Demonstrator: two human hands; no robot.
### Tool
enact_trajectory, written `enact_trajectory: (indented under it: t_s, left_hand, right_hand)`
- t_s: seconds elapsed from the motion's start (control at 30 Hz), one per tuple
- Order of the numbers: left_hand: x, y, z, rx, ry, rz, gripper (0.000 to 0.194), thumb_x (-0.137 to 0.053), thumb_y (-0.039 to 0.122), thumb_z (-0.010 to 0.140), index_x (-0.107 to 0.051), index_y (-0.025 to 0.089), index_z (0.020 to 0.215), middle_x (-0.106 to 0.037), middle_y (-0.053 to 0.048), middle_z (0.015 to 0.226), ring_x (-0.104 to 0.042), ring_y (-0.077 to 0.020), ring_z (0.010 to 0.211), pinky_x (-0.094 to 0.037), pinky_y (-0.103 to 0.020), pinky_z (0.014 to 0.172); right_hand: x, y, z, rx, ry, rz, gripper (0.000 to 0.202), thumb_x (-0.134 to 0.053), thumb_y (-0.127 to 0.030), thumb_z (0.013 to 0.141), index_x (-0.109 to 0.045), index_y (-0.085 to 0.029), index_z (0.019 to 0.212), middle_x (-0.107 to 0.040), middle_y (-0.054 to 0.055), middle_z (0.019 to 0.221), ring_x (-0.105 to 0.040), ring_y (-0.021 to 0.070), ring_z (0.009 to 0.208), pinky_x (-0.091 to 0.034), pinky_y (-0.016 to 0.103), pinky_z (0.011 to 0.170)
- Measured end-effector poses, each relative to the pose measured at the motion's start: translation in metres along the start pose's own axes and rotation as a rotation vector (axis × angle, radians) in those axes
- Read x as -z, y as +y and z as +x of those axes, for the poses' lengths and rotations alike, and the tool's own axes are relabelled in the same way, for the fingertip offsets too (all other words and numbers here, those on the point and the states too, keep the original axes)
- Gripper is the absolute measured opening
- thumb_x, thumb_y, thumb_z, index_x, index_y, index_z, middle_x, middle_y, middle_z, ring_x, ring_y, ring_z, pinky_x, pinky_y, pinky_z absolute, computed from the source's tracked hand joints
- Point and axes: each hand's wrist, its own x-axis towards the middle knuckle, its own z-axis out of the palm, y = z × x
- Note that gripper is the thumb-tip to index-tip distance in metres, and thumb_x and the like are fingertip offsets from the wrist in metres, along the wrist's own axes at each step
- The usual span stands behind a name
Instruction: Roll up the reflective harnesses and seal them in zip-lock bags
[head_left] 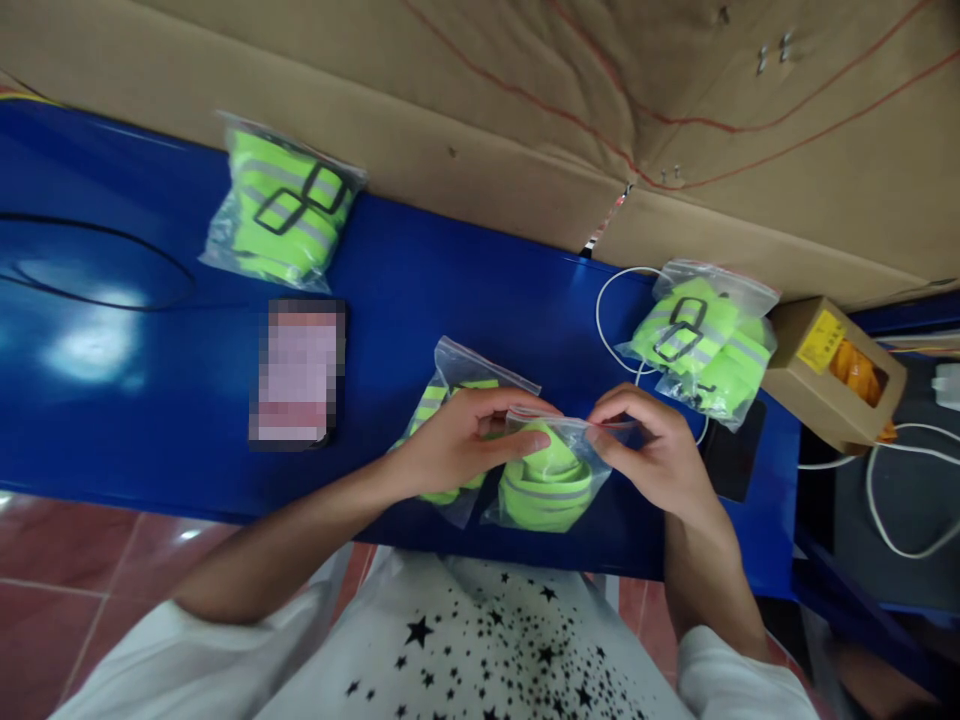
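Observation:
A clear zip bag (551, 490) with a folded neon-yellow reflective strap in it is between my hands at the table's front edge. My left hand (480, 430) pinches the bag's upper left, thumb on the front of the plastic. At the upper right corner, my right hand (649, 445) has thumb and fingers closed on the zip edge. A second bag of yellow reflective straps (454, 490) lies partly under my left hand and wrist, so much of it is hidden.
More bagged yellow straps lie at the back left (289, 205) and back right (709, 340). A phone (296, 375) with a blurred screen rests on the blue table (465, 270). Near the right end are a cardboard box (832, 370), a dark flat object (736, 455) and white cables.

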Motion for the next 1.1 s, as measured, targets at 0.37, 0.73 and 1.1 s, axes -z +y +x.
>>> enact_trajectory:
  t_s: [0.37, 0.73, 1.1]
  left_hand:
    - [-0.002, -0.005, 0.001, -0.086, 0.099, 0.132, 0.017, -0.069, 0.031, 0.094, -0.073, 0.016, 0.102, -0.073, -0.002, 0.091, -0.066, -0.0094, 0.079, -0.05, -0.018, 0.07]
    - [-0.001, -0.003, -0.001, -0.059, 0.075, 0.235, 0.023, -0.065, 0.038, 0.096, -0.07, 0.015, 0.096, -0.072, -0.005, 0.091, -0.065, -0.0128, 0.079, -0.05, -0.023, 0.069]
    - [-0.002, 0.003, -0.001, -0.015, 0.123, 0.19, 0.013, -0.065, 0.027, 0.095, -0.071, 0.016, 0.097, -0.074, -0.004, 0.094, -0.067, -0.0123, 0.084, -0.05, -0.019, 0.066]
  right_hand:
    - [0.011, 0.001, -0.004, 0.0, -0.081, -0.083, 0.013, -0.071, -0.024, 0.093, -0.072, -0.025, 0.106, -0.065, -0.003, 0.083, -0.061, 0.0086, 0.073, -0.049, 0.022, 0.068]
    - [0.005, -0.001, -0.004, 0.012, -0.147, -0.077, 0.01, -0.071, -0.026, 0.095, -0.072, -0.026, 0.105, -0.067, -0.001, 0.09, -0.063, 0.0095, 0.076, -0.05, 0.023, 0.066]
    - [0.012, 0.004, -0.003, -0.037, -0.127, -0.049, 0.006, -0.071, -0.028, 0.095, -0.073, -0.024, 0.099, -0.072, 0.001, 0.091, -0.065, 0.0109, 0.076, -0.052, 0.025, 0.069]
